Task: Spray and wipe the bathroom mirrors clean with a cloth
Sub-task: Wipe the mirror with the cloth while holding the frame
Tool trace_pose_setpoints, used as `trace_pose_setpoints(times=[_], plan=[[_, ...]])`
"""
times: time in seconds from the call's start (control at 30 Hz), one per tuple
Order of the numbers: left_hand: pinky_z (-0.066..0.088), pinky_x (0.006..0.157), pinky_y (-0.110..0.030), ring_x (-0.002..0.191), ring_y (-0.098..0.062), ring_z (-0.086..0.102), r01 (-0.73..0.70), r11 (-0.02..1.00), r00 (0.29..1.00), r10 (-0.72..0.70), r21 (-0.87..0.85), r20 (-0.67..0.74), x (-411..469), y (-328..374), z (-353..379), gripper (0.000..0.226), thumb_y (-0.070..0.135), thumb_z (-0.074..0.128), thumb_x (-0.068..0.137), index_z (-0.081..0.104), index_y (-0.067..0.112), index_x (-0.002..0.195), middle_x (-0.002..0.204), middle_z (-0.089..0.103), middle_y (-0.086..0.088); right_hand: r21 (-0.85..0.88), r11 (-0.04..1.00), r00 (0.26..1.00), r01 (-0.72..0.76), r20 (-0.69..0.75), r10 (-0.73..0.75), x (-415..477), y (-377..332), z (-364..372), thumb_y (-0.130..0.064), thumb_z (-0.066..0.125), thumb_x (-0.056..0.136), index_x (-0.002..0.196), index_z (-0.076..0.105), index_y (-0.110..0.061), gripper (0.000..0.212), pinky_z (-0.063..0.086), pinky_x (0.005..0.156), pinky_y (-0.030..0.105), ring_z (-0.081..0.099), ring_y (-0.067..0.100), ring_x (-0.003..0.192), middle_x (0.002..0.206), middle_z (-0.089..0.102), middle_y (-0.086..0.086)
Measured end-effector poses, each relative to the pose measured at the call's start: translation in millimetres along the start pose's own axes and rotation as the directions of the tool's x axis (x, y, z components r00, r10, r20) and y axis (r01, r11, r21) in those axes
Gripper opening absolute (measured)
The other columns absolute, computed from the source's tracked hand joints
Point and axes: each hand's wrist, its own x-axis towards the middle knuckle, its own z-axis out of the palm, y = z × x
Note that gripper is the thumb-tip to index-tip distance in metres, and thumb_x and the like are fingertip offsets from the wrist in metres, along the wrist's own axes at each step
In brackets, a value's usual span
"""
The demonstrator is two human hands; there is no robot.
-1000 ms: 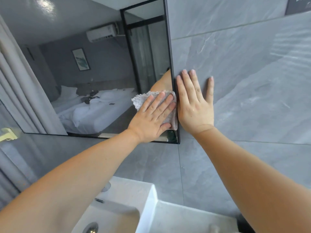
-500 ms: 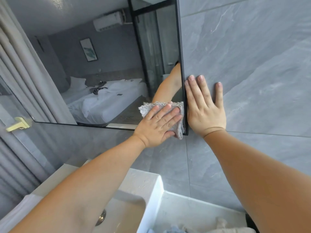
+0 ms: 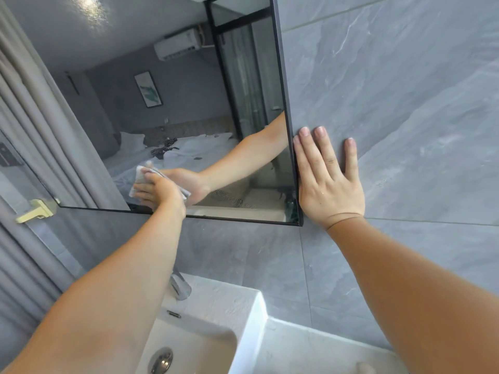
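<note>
Our left hand (image 3: 159, 190) is hiding most of the cloth (image 3: 139, 176), gripping it against the mirror (image 3: 175, 109); our right hand (image 3: 328, 182) is lying flat, fingers spread, on the wall (image 3: 405, 103).

mirror (image 3: 189, 103) 1; cloth (image 3: 139, 176) 1; hands 2, left hand (image 3: 159, 190) and right hand (image 3: 328, 182); sink (image 3: 243, 300) 1; tap (image 3: 179, 287) 1; drain (image 3: 161, 360) 1

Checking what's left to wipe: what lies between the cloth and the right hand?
Head view: bare mirror glass from the cloth, then the black frame edge beside the right hand.
</note>
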Motion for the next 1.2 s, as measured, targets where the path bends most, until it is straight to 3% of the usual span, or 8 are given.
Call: trace_pose_setpoints(times=[0.13,0.37,0.47,0.63,0.73,0.87,1.07,1.2], plan=[[0.000,0.128,-0.046,0.158,-0.030,-0.004,-0.583,0.807,0.808,0.564,0.095,0.169,-80.7,-1.6,9.5,0.069,0.045,0.015,0.107,0.001,0.005,0.162,0.171,-0.006,-0.015,-0.009,1.000,1.000,-0.004,0.003,0.004,0.3,-0.6,-0.1,-0.008,0.043,0.091,0.162,0.032,-0.008,0.071,0.014,0.127,0.057,0.030,0.025,0.155,0.168,0.033,0.004],[0.005,0.125,-0.062,0.156,-0.041,0.000,-0.932,-0.363,-0.292,0.791,0.027,0.537,-118.7,-6.3,4.0,0.071,0.051,0.018,0.108,-0.002,0.008,0.161,0.166,0.000,-0.018,0.005,1.000,1.000,-0.013,0.020,0.013,0.4,0.7,-3.4,-0.008,0.038,0.095,0.163,0.029,-0.009,0.068,0.013,0.128,0.056,0.029,0.025,0.155,0.168,0.031,0.003],[0.000,0.126,-0.056,0.157,-0.037,-0.003,-0.956,-0.278,-0.198,0.847,0.092,0.492,-96.5,4.2,8.4,0.070,0.049,0.014,0.108,-0.001,0.007,0.161,0.168,-0.006,-0.013,0.018,1.000,1.000,-0.010,0.013,0.010,0.0,0.2,-2.5,-0.008,0.039,0.095,0.163,0.030,-0.009,0.068,0.014,0.128,0.056,0.029,0.025,0.155,0.168,0.032,0.004],[-0.002,0.127,-0.053,0.159,-0.027,-0.005,-0.769,0.627,0.638,0.740,0.125,0.212,-64.3,52.5,14.6,0.074,0.050,0.014,0.103,0.003,0.010,0.163,0.172,-0.004,-0.010,0.018,1.000,1.000,-0.002,-0.004,0.002,-1.0,0.7,-0.7,-0.008,0.042,0.095,0.162,0.031,-0.008,0.068,0.017,0.127,0.057,0.030,0.025,0.155,0.168,0.031,0.004],[-0.001,0.126,-0.055,0.158,-0.023,-0.008,-0.636,0.764,0.770,0.617,0.107,0.162,-72.9,72.6,16.4,0.070,0.046,0.017,0.105,-0.001,0.014,0.164,0.172,-0.009,-0.005,0.015,1.000,1.000,-0.008,-0.005,0.008,-1.1,0.5,-0.6,-0.008,0.041,0.094,0.162,0.032,-0.008,0.068,0.017,0.127,0.057,0.030,0.025,0.155,0.168,0.032,0.004],[0.000,0.127,-0.054,0.159,-0.030,-0.004,-0.856,0.478,0.514,0.831,0.196,0.215,-105.5,60.7,21.4,0.074,0.050,0.014,0.104,0.004,0.008,0.163,0.171,-0.003,-0.014,0.011,1.000,1.000,-0.012,0.001,0.012,-0.7,-0.5,-1.5,-0.007,0.039,0.094,0.162,0.030,-0.008,0.069,0.016,0.127,0.057,0.028,0.025,0.155,0.168,0.030,0.004],[0.011,0.123,-0.064,0.155,-0.043,0.012,-0.930,-0.358,-0.275,0.830,0.087,0.485,-153.2,43.0,17.8,0.074,0.050,0.029,0.103,0.022,0.003,0.160,0.167,0.019,-0.024,0.024,1.000,1.000,-0.013,0.022,0.012,-1.2,0.9,-2.8,-0.007,0.037,0.095,0.164,0.026,-0.008,0.069,0.013,0.128,0.057,0.028,0.025,0.156,0.169,0.029,0.004],[0.004,0.126,-0.058,0.157,-0.037,0.006,-0.973,-0.182,-0.114,0.913,0.142,0.391,-105.5,47.1,19.1,0.072,0.045,0.029,0.103,0.016,0.003,0.161,0.169,0.013,-0.018,0.017,1.000,1.000,-0.007,0.015,0.007,-1.3,1.4,-1.7,-0.007,0.046,0.093,0.163,0.027,-0.009,0.073,0.014,0.128,0.057,0.029,0.026,0.155,0.169,0.029,0.004]])
